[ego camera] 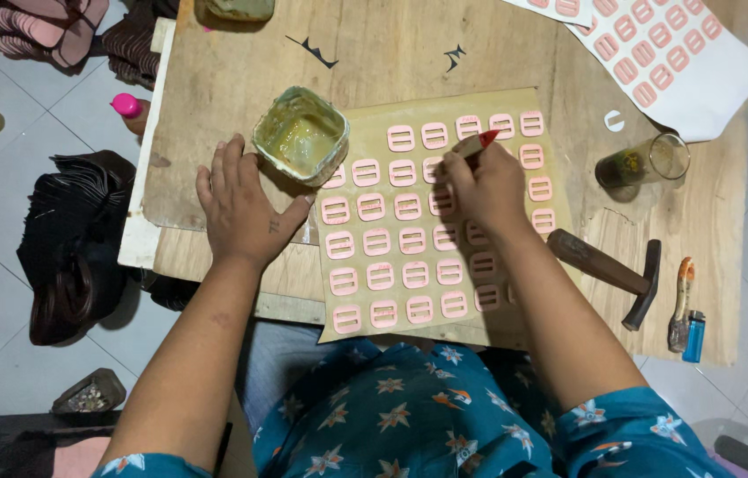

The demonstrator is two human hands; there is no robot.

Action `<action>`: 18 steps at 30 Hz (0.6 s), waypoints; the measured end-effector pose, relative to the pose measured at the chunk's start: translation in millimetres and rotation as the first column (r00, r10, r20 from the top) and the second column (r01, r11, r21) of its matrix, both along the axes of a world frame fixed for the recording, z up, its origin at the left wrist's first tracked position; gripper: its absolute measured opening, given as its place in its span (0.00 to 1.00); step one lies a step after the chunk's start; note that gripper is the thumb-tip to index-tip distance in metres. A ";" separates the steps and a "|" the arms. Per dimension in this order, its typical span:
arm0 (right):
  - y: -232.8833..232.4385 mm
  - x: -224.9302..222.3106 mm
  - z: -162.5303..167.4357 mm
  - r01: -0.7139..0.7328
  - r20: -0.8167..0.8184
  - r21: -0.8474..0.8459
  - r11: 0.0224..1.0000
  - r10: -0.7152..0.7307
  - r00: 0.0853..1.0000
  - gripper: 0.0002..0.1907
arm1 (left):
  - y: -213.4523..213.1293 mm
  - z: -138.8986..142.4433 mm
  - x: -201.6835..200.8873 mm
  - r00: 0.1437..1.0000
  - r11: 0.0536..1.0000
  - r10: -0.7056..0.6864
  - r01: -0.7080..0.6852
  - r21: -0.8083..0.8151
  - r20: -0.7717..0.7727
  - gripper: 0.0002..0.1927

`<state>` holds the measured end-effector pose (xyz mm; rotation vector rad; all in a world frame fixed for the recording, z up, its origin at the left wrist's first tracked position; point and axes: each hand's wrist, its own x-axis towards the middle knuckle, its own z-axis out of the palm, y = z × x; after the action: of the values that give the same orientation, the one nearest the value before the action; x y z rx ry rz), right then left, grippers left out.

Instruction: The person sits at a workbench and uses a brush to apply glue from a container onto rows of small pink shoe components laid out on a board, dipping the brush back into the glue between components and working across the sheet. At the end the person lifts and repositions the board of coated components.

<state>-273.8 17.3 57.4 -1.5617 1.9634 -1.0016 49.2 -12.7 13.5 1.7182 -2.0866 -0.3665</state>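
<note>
Best done with light, even strokes, brush tip low over one pink buckle piece (pixel 435 201) at a time. Right hand (pixel 485 190) clamped on red-handled brush (pixel 478 143); left hand (pixel 241 208) flat, fingers apart, beside glue tub (pixel 300 134). Pieces small, pale pink, slotted, in rows on tan sheet (pixel 560 243), mid-board.

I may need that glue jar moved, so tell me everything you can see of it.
The jar is a small, squarish container with rounded corners, clear walls smeared yellow-green, and no lid on. It holds a yellowish, glossy paste. It stands upright on the wooden board, at the upper-left corner of the tan sheet of pink buckle pieces. The left hand lies flat just below and left of it, fingertips near its base; whether they touch it is unclear. The right hand is well clear of it.
</note>
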 end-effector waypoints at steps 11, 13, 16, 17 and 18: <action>-34.6 13.8 11.0 0.038 -0.114 0.082 0.996 -0.028 0.993 0.17 | -0.1 4.0 -1.1 1.000 1.000 0.001 -0.001 0.008 -0.013 0.51; -40.8 15.3 13.1 0.047 -0.146 0.110 0.993 -0.030 0.989 0.17 | -0.4 4.8 -1.1 1.000 1.000 0.002 -0.002 -0.005 -0.009 0.51; -46.5 5.8 18.4 0.108 -0.349 0.068 0.992 -0.078 0.934 0.18 | 0.0 5.5 -1.2 1.000 1.000 0.003 -0.003 0.003 0.000 0.51; -44.0 -1.2 18.1 0.105 -0.347 0.092 0.990 -0.067 0.936 0.19 | -0.4 5.6 -1.3 1.000 1.000 0.005 -0.005 0.012 0.003 0.51; -39.7 -7.7 17.1 0.101 -0.345 0.115 0.988 -0.056 0.937 0.19 | -0.5 5.6 -1.0 1.000 1.000 0.008 -0.008 0.021 0.005 0.51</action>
<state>-281.5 -22.4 74.5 -1.6829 2.2881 -0.6446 48.2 -13.2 19.0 1.7404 -2.0858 -0.3831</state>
